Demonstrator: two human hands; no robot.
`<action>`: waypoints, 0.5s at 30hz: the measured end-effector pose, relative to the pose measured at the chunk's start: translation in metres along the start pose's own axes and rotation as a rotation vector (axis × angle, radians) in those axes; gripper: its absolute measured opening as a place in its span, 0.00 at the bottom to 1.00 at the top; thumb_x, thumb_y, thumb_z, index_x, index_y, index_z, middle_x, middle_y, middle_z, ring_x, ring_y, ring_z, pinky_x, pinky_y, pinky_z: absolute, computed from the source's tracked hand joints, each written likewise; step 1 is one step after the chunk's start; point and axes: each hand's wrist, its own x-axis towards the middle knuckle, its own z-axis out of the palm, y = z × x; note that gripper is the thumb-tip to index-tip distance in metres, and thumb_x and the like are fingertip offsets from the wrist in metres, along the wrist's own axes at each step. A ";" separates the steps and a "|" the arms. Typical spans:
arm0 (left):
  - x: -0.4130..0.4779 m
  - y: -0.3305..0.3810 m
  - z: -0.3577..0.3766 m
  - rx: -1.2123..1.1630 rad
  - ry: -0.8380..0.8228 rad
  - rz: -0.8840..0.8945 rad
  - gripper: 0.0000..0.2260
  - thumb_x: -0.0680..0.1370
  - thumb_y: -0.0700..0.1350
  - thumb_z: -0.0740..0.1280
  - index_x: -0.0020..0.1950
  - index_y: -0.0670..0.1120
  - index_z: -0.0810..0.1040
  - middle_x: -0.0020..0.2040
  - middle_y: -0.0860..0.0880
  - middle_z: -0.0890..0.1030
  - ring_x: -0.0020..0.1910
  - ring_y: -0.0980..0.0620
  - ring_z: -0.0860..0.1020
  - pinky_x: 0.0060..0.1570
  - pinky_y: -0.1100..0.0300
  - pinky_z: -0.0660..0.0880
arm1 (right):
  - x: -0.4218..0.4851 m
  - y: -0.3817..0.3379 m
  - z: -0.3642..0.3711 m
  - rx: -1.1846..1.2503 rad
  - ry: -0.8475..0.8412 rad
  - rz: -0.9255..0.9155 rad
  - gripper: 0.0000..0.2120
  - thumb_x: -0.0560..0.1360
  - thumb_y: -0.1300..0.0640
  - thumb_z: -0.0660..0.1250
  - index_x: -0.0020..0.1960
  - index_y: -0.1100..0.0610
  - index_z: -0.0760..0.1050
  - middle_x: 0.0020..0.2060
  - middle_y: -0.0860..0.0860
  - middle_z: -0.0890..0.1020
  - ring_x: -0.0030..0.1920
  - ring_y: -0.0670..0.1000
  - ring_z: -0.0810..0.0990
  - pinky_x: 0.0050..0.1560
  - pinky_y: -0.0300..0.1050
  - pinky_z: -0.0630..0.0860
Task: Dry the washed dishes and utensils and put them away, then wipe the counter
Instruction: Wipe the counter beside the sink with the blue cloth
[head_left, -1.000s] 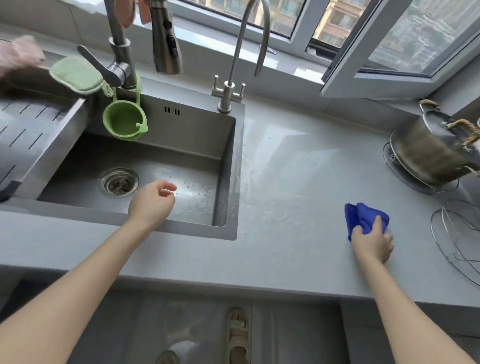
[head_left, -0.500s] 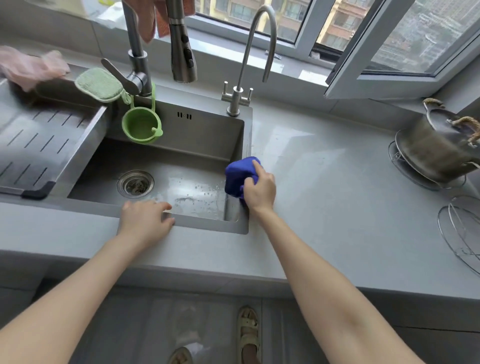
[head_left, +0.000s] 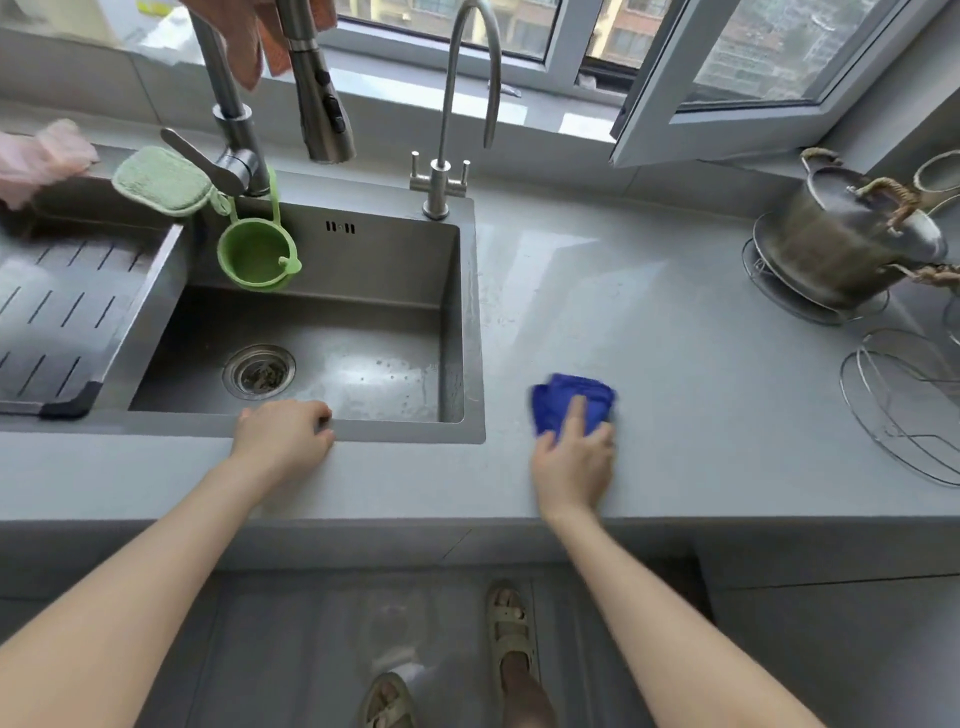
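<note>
Person at a kitchen surface, wiping w/ a blue cloth, seen from above the arms.

Risks from here, as a guess: the cloth is sitting on the front part of the surface, just right of the sink. A wide sweep toward the right edge could be knocking into the wire rack or the steel pot standing at the back right corner. Wet streaks are showing beside the sink rim, so a bunched cloth may be smearing water rather than lifting it, esp. if pressure is uneven. A stroke running too far forward could be pushing drips off the front edge onto the floor by the sandalled feet.

Right hand is pressing palm-down on the cloth, fingers lying mostly straight, index finger stretching across the blue fabric. Cloth is blurring, so prob. mid-stroke.

Left hand is bracing at the sink's front rim, fingers curling over the lip, holding nothing else.

Sink is looking empty of dishes; a green cup is hanging from the tap at the back left.
</note>
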 end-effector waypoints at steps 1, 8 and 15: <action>0.002 0.003 -0.003 -0.048 0.016 -0.011 0.14 0.78 0.50 0.60 0.62 0.51 0.76 0.60 0.46 0.78 0.60 0.44 0.74 0.61 0.52 0.69 | -0.012 -0.026 0.011 0.003 0.002 -0.102 0.29 0.66 0.59 0.72 0.67 0.60 0.73 0.51 0.67 0.76 0.41 0.65 0.76 0.43 0.53 0.76; 0.027 0.046 -0.045 -0.330 0.219 0.051 0.12 0.77 0.45 0.63 0.58 0.46 0.78 0.57 0.43 0.79 0.55 0.42 0.77 0.51 0.53 0.72 | 0.021 -0.104 -0.029 0.905 -0.579 0.077 0.22 0.74 0.65 0.56 0.67 0.54 0.72 0.50 0.53 0.77 0.38 0.49 0.78 0.37 0.37 0.74; 0.067 0.125 -0.064 -0.498 0.224 0.122 0.11 0.77 0.43 0.63 0.57 0.46 0.79 0.54 0.45 0.81 0.55 0.45 0.77 0.54 0.54 0.72 | 0.144 0.044 -0.102 0.912 -0.522 0.232 0.25 0.70 0.45 0.62 0.63 0.56 0.74 0.55 0.54 0.77 0.52 0.55 0.76 0.47 0.47 0.71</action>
